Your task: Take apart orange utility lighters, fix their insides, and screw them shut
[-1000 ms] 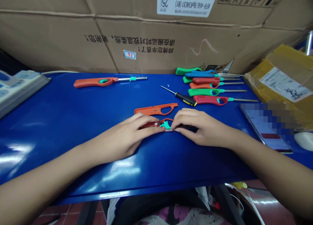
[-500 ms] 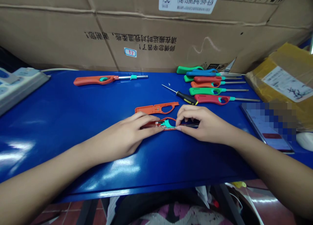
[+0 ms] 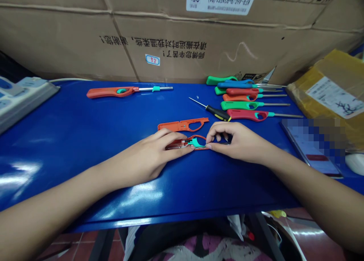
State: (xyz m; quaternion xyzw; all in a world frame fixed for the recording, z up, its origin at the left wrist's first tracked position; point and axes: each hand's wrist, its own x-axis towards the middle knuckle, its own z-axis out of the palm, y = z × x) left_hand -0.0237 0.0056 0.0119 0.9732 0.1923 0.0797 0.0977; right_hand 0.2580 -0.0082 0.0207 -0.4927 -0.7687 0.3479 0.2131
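An opened orange lighter point(image 3: 202, 139) lies on the blue table, its teal trigger point(image 3: 196, 143) and inner parts exposed. My left hand point(image 3: 155, 151) is closed around its handle end, thumb and fingers on both sides of the clear fuel tank point(image 3: 176, 144). At the front of the trigger loop my right hand point(image 3: 230, 141) pinches the lighter, thumb against fingertips; the metal barrel is mostly hidden beneath that hand. Just behind lies the loose orange half shell point(image 3: 182, 124), inner side up.
Several coloured lighters point(image 3: 247, 105) lie in a row at the back right, beside a screwdriver point(image 3: 217, 113). An orange lighter point(image 3: 110, 92) is at the back left. A phone point(image 3: 315, 155), a yellow package point(image 3: 327, 75) and a power strip point(image 3: 25, 98) flank the work area. A large carton point(image 3: 85, 45) stands behind.
The whole view has shifted very slightly. My right fingertips have moved a little at the front of the trigger loop; both hands keep their hold on the lighter.
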